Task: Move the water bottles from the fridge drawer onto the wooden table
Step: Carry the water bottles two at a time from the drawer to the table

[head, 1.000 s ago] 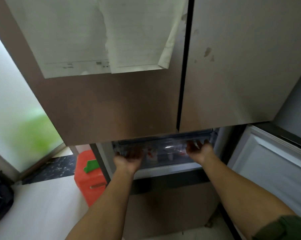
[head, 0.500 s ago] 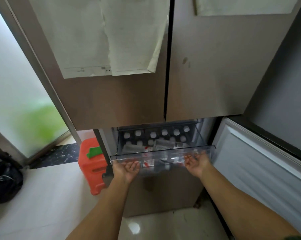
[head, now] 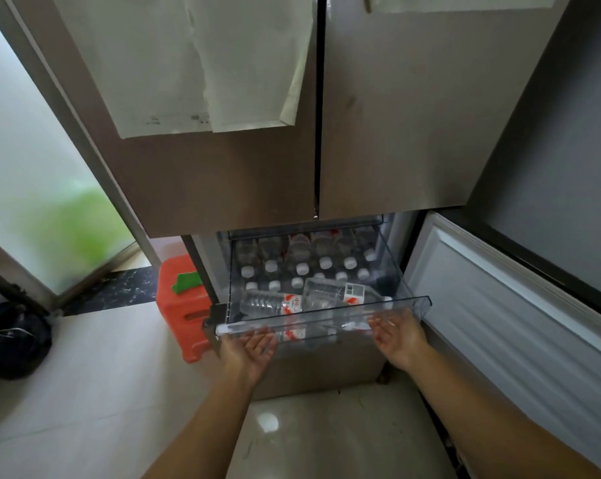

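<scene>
Drawer: clear plastic drawer (head: 413,300), standing drawn out beneath the two shut upper doors (head: 223,184); a lower door (head: 499,323) hangs open at the right.
Bottles: water bottles (head: 302,268), all inside the drawer. Most stand upright in rows toward the back, white caps up. Two lying bottles (head: 269,302) rest on their sides across the front, just behind the front wall.
Left hand: left hand (head: 249,350), palm up below the left part of the front lip. Its fingers (head: 262,340) are straight and released, tips touching the lip, grasping nothing.
Right hand: right hand (head: 399,337), palm up below the right part of the lip. Its fingers (head: 383,328) are likewise released.
Bench: wooden bench not in view.
Step in hand: access, judged complete or nearly so, with no bottle lifted yet.
Next move: probably one hand leaves the lip, reaches over the front wall and closes round a lying bottle, the easiest to reach. The bench must then be found out of frame.
Surroundings: red stool (head: 178,305) beside the fridge; black bag (head: 8,340) on the floor at the left.
</scene>
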